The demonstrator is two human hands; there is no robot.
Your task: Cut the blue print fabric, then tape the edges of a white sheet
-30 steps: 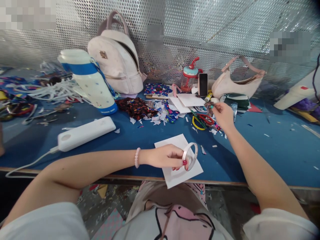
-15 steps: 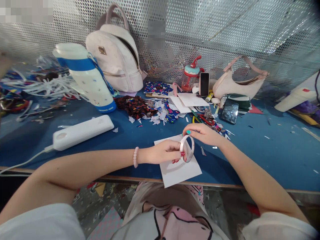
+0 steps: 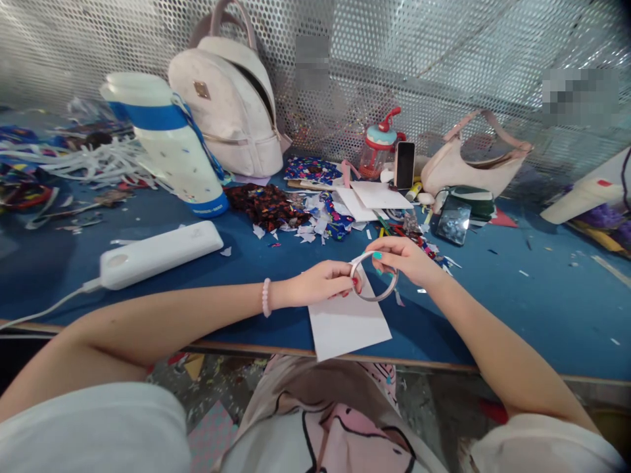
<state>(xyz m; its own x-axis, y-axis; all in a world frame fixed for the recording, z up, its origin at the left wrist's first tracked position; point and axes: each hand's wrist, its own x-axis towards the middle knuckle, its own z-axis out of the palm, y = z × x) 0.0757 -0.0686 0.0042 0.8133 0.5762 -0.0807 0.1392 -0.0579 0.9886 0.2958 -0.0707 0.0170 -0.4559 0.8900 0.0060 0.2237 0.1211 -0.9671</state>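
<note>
Both my hands hold a thin white ring-shaped band (image 3: 375, 295) just above a white sheet of paper (image 3: 348, 323) near the blue table's front edge. My left hand (image 3: 323, 282) pinches the ring's left side with red-nailed fingers. My right hand (image 3: 404, 259) pinches its top right, with a teal nail showing. The ring lies tilted almost flat between them. A pink bead bracelet (image 3: 266, 297) sits on my left wrist.
A white power bank (image 3: 158, 253) with a cable lies at the left. Behind it are a white-and-blue bottle (image 3: 170, 146), a cream backpack (image 3: 231, 105), fabric and paper scraps (image 3: 305, 223), scissors (image 3: 404, 233), two phones (image 3: 404, 164), a small drink bottle (image 3: 377, 148) and a beige handbag (image 3: 473, 167).
My right hand came back from the scissors pile at the rear and took hold of the ring. The ring has turned from standing upright to nearly flat.
</note>
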